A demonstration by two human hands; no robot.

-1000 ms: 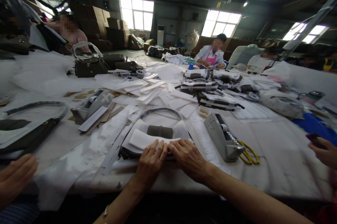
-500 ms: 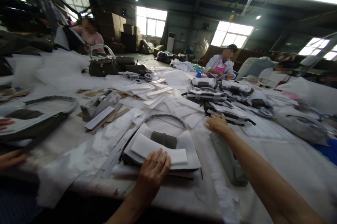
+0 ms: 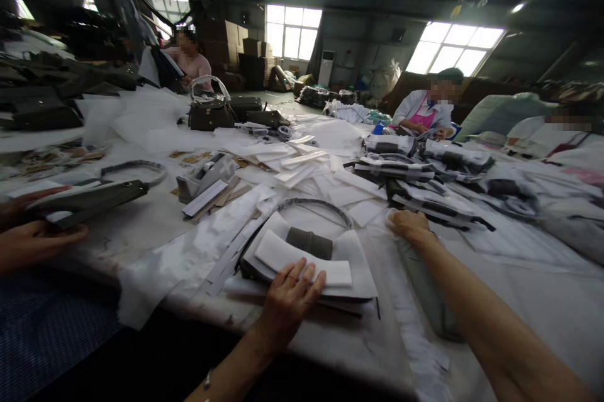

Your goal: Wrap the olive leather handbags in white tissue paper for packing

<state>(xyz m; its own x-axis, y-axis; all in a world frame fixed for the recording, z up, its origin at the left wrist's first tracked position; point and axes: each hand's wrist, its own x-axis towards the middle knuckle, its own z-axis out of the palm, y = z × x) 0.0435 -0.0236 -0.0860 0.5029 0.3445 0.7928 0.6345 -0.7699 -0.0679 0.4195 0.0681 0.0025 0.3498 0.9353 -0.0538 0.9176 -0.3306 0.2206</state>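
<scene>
- The bag (image 3: 309,243) lay on the table (image 3: 353,339) close to the middle of its near edge, its handle (image 3: 314,202) looped toward the far edge.
- Done, by the look of it: the handle appeared wrapped, a white sheet (image 3: 363,267) covered most of the bag's upper side around a bare dark band, and a white strip (image 3: 283,253) lay over the sheet on the near side of that band.
- The left hand (image 3: 292,294) was spread flat, fingers together, pressing the strip down rather than gripping it.
- The right hand (image 3: 411,226) was stretched out past the bag, fingers bent, at the far end of a grey dispenser (image 3: 434,295). Something pale showed at its fingertips; whether it was pinched or merely touched, I could not tell.
- Left to do, as I judged it: no tape could be seen on the strip, and only the hand seemed to keep it in place, so it looked laid but not yet fastened. The bag's underside was hidden.
- Toward the table's right side, a pile of bags (image 3: 396,170) carried white padding and seemed further along.
- Loose pieces (image 3: 325,185) littered the middle of the table, with a second dispenser (image 3: 206,178) to their left.
- At the table's near left corner, a co-worker's hands (image 3: 44,243) held another bag (image 3: 99,199).
</scene>
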